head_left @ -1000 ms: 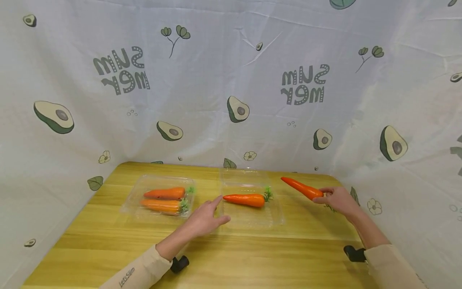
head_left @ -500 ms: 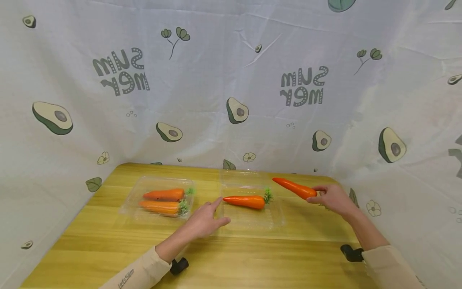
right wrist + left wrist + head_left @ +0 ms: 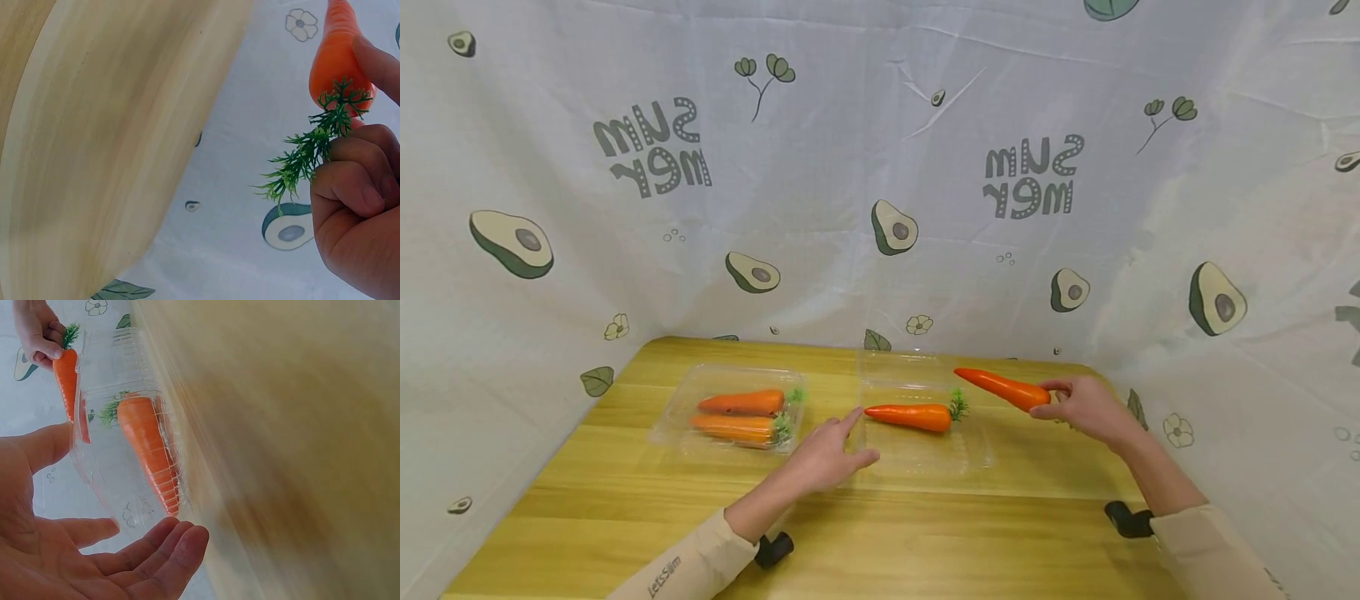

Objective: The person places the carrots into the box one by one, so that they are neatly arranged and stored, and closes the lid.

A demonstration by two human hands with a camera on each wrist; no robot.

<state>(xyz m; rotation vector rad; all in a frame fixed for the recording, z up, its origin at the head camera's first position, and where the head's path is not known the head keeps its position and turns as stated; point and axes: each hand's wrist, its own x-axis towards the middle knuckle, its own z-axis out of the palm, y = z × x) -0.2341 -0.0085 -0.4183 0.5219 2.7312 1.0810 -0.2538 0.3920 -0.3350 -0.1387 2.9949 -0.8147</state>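
My right hand pinches an orange carrot by its thick end, above the table at the right, tip pointing left. In the right wrist view, the carrot's green leafy top hangs beside the curled fingers. A clear plastic clamshell box stands with its lid folded back, one carrot lying inside. My left hand is at the box's left side, index finger extended to the rim. In the left wrist view, its fingers are spread round the box wall, holding nothing.
A second clear clamshell box stands at the left of the wooden table, covering two carrots. A white cloth printed with avocados encloses the table's back and sides. Black wrist devices sit at both cuffs.
My right hand has moved left with the carrot, bringing its tip near the right side of the box with the raised lid. The left hand stays in place.
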